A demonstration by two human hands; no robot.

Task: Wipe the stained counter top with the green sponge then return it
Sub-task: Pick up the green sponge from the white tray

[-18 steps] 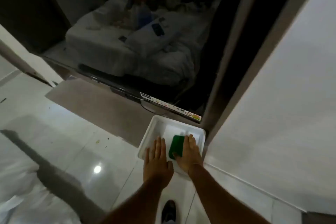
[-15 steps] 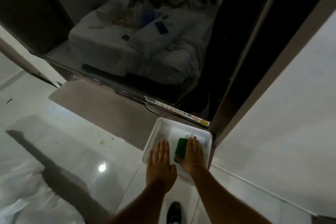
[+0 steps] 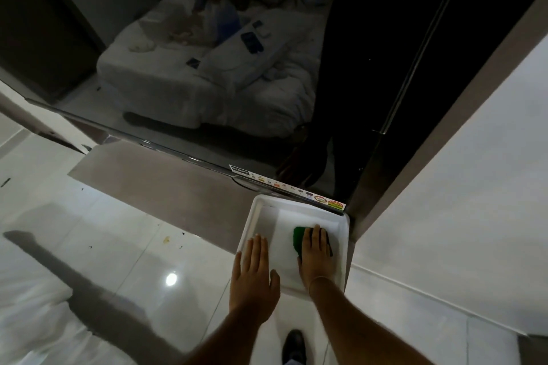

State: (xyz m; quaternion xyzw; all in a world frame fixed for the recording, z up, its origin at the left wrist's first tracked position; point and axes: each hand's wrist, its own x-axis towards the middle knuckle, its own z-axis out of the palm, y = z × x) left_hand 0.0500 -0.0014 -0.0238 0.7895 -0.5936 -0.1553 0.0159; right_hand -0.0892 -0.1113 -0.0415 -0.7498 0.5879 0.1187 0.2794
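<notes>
Since half a second ago the right hand (image 3: 315,255) has slid deeper into the shallow white rectangular foam tray (image 3: 345,243), toward 12 o'clock, and now lies flat over the green rectangular sponge (image 3: 297,238), pressing it to the tray floor. The left hand (image 3: 253,272) has stayed flat on the tray's 7 o'clock corner, open and holding nothing. I judge the sponge is either just being picked up or just put back; which one cannot be told.

The right grip is hidden under the palm, so I cannot tell whether the fingers curl around the sponge. A small brownish stain (image 3: 166,240) sits on the glossy white worktop (image 3: 118,246) at 9 o'clock of the tray. The dark glass panel (image 3: 355,68) shows only reflections.
</notes>
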